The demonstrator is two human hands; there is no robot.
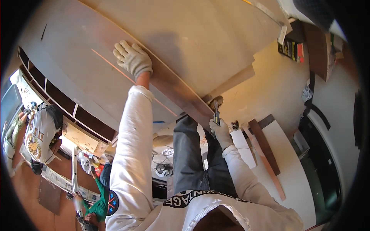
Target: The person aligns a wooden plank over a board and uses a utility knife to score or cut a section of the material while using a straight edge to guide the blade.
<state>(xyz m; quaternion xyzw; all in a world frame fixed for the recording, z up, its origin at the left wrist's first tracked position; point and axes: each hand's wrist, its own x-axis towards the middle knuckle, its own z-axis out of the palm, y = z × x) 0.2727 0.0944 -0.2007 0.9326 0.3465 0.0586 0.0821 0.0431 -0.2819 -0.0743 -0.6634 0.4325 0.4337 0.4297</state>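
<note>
My left hand [132,58], in a pale work glove, lies with its fingers stretched out on a large grey-white sheet [185,27], beside a long narrow brown board [171,82]. The board runs diagonally from the upper left down toward my legs. My right hand [221,131], gloved too, is closed around a utility knife [217,114] with a dark and yellow body. The knife points up beside the board's near end. Whether its blade touches the board I cannot tell. A thin reddish strip [113,65] lies on the sheet left of my left hand.
Brown and white offcuts [264,146] lie at the right. A box [291,51] stands at the upper right, near a metal square [282,35]. Compartmented shelving [73,106] stands at the left, with a person in green [101,196] and another in a grey shirt [41,133] beyond.
</note>
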